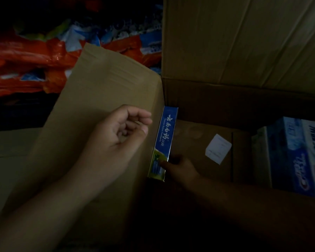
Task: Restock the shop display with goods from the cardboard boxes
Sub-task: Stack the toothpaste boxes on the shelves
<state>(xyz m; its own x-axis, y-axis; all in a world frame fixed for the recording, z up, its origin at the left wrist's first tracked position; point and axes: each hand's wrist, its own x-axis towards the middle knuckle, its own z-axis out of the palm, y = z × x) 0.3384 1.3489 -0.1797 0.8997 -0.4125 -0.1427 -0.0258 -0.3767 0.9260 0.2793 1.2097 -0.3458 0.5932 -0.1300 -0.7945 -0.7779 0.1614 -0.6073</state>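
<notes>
A large open cardboard box [225, 99] fills the right half of the dim view. Inside it, against the left wall, a long blue toothpaste carton with a green end [165, 135] stands on its edge. My right hand [180, 168] reaches down into the box and grips the carton's near green end, thumb on its face. My left hand [116, 135] hovers over the box's left flap [107, 84], just left of the carton, fingers loosely curled and holding nothing. Several pale blue toothpaste cartons [295, 157] are stacked at the box's right side.
A small white paper slip [218, 148] lies on the box's bare cardboard floor. The rear flap [244, 39] stands upright behind. Red, orange and blue plastic packets [35, 57] are piled at the upper left beyond the box.
</notes>
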